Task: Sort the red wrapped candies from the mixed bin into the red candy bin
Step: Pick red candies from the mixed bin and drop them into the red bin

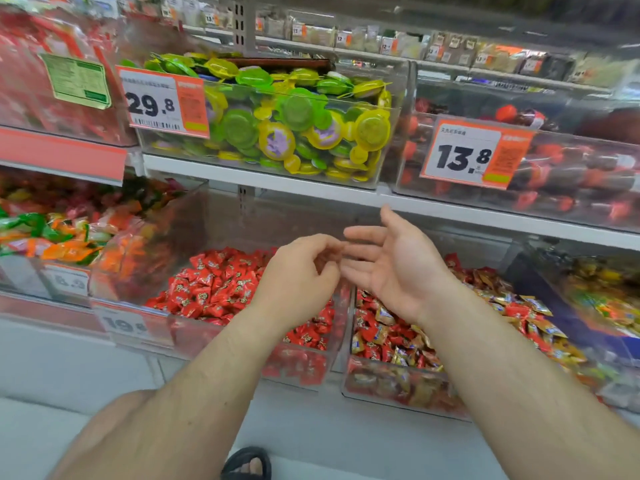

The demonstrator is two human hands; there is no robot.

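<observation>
both bare forearms reach forward and come close together at the middle. the left hand (299, 271) shows its back, with the fingers (325, 249) loosely curled and holding nothing. the right hand (391, 263) is turned palm up toward the left, fingers straight and spread. the fingertips of both hands nearly meet.

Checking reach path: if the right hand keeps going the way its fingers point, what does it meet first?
The right hand points left, so it would likely meet the left hand first; their fingertips look almost touching above the red candy bin, though depth is unclear.
</observation>
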